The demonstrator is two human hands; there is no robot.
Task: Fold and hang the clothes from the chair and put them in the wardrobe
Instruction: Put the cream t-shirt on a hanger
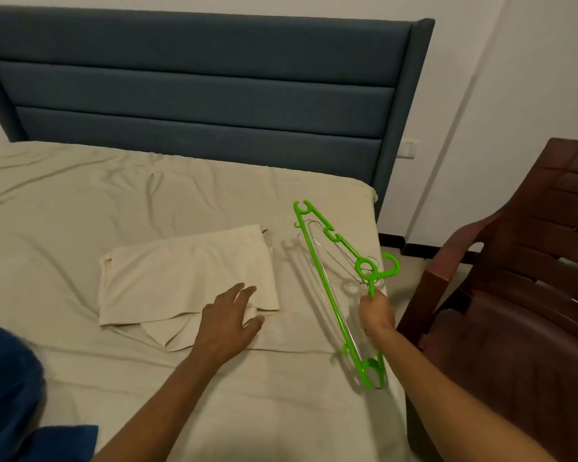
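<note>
Hangers [339, 281] are bunched in the right hand [376, 310], which is curled around them near their hooks at the right edge of the bed [80, 201]. One is bright green plastic, with notches along its arms and a round ring below its hook; at least one thin wire hanger lies against it. The bunch slants over the sheet, one end pointing toward the headboard [197, 78] and the other end low beside the right forearm. Whether it rests on the sheet or is lifted just off it cannot be told.

The left hand [229, 320] lies flat with straight, slightly spread fingers, its fingertips on the near right corner of a folded cloth [187, 275]. The cloth is cream, nearly the same shade as the wrinkled sheet beneath it, and sits in the middle of the bed, just left of the hangers and apart from them. A loose flap sticks out from its near edge.

A dark red-brown chair [521, 278] stands just beside the bed on the right; no clothes show on the part of its seat that is in view. Blue fabric [10, 388] fills the lower left corner. A pale switch plate [408, 149] sits on the wall beside the grey-blue padded headboard. No brand, label or writing can be read on anything.
</note>
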